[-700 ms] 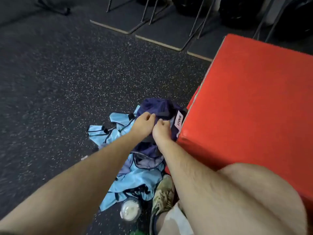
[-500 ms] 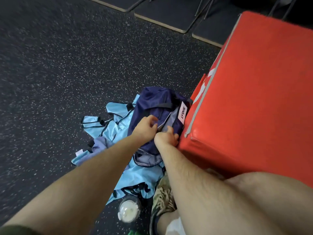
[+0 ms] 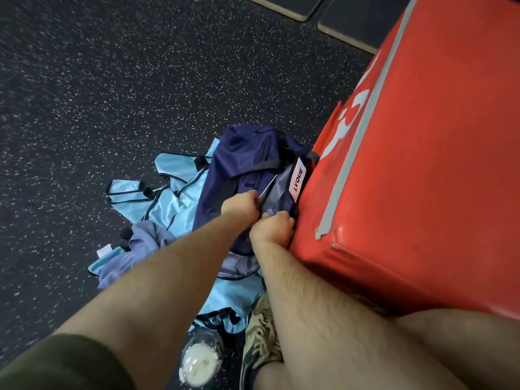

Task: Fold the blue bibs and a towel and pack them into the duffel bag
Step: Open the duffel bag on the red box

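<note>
Navy nylon bunches under both my hands: the dark blue duffel bag [image 3: 247, 156] lies on the speckled rubber floor [image 3: 112, 80], wedged against the big red padded box [image 3: 422, 164]. My left hand [image 3: 240, 205] curls round one edge of its opening and my right hand [image 3: 274, 226] pinches the other edge, likely to pull the mouth apart for packing. The light blue mesh bibs [image 3: 168, 198] sprawl unfolded beside and beneath the bag, with a lavender cloth [image 3: 140, 243], perhaps the towel, crumpled among them. Folding, I judge, has not begun.
</note>
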{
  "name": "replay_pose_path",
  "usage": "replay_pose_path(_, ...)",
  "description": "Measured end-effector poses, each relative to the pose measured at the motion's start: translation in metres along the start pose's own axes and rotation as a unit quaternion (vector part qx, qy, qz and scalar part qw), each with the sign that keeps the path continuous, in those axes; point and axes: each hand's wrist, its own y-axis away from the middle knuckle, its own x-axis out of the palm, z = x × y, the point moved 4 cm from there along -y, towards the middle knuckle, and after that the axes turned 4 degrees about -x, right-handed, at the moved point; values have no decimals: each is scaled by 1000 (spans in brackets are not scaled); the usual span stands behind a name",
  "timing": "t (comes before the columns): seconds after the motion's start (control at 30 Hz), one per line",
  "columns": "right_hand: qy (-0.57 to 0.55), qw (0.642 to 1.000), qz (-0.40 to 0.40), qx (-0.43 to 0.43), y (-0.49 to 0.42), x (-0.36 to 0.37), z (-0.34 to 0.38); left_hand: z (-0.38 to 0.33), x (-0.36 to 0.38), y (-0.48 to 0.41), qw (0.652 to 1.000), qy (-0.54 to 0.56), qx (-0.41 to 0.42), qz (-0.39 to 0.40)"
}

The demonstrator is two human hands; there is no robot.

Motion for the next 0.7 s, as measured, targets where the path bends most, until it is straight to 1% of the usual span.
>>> replay_pose_path(0.07, -57, 997, -48, 2, 6, -10, 7, 1, -8, 0, 999, 41, -14, -17)
replay_pose_path(0.13, -115, 991, -66, 11, 14, -17, 19, 5, -22, 3, 997, 57, -47, -19)
replay_pose_path(0.2, -171, 984, -40, 30, 18, -16, 29, 8, -37, 6, 998, 43, -36, 0)
replay_pose_path(0.27, -186, 982, 4, 28, 25, -18, 45, 10, -60, 14, 999, 50, 1, -8)
replay_pose_path(0.33, -171, 985, 17, -24, 39, -31, 63, 13, -91, 26, 996, 58, 25, -61)
replay_pose_path(0.4, -159, 983, -3, -92, 58, -49, 81, 13, -124, 41, 991, 50, 40, -116)
replay_pose_path(0.47, -168, 975, -26, -141, 77, -71, 98, 9, -159, 61, 985, 44, 49, -157)
replay_pose_path(0.6, -232, 949, -56, -207, 113, -124, 135, -14, -233, 112, 966, 47, 83, -242)
replay_pose_path(0.7, -272, 922, -73, -266, 135, -179, 165, -45, -293, 152, 946, 54, 122, -296)
